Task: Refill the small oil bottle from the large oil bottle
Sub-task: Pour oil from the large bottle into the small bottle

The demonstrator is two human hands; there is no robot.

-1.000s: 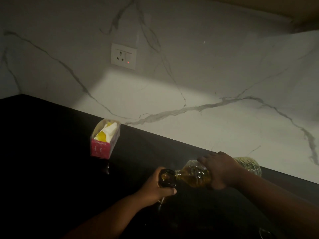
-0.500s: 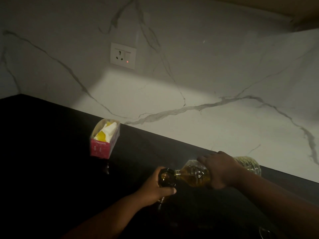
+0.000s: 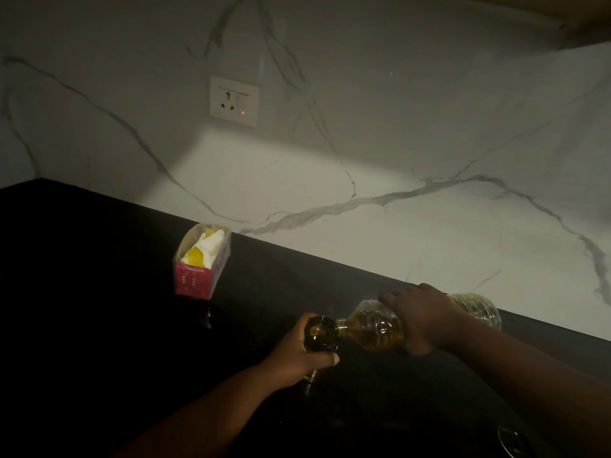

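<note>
The large clear oil bottle (image 3: 373, 327) lies tipped nearly flat, yellow oil pooled toward its neck. My right hand (image 3: 421, 317) wraps over its middle from above. The bottle's mouth rests against the rim of the small dark bottle (image 3: 320, 335), which stands upright on the black counter (image 3: 99, 309). My left hand (image 3: 302, 357) grips that small bottle from the near side, thumb across its front. Most of the small bottle's body is hidden by my fingers and the dark.
A pink open carton (image 3: 201, 261) with white and yellow contents stands at the back left near the wall. A wall socket (image 3: 234, 101) with a red light sits on the marble backsplash. A round glassy rim (image 3: 512, 441) shows at the lower right.
Both hands and both bottles hold almost the same pose; the oil level in the large bottle's neck looks about unchanged.
</note>
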